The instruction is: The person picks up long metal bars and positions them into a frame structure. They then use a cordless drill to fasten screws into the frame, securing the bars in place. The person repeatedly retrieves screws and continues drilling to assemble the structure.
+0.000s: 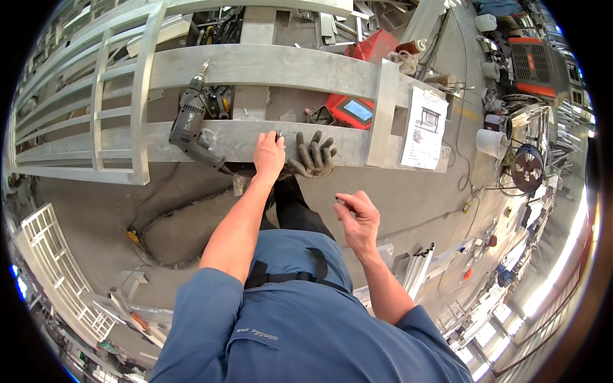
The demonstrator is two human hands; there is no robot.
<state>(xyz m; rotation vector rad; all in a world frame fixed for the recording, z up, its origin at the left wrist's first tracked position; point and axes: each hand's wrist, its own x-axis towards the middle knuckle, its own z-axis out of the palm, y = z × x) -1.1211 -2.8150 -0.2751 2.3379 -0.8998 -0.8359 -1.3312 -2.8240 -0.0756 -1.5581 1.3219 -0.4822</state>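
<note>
My left hand (269,155) is closed at the near aluminium beam (223,142), and a small dark piece sticks out past its fingertips; its kind does not show. Just right of it a dirty grey work glove (311,156) lies over the beam's near edge. A grey power drill (190,120) with a bit in its chuck lies across the beams, left of that hand. My right hand (359,219) hovers short of the beam, thumb and fingers pinched together. Something small and dark seems to show at its fingertips, too small to name.
A clipboard with a printed drawing (424,129) rests at the beams' right end. Beyond the near beam sits a red device with a lit screen (356,111). A welded railing frame (137,96) rises at left. Cables (172,207) trail on the floor; a white bucket (490,142) stands right.
</note>
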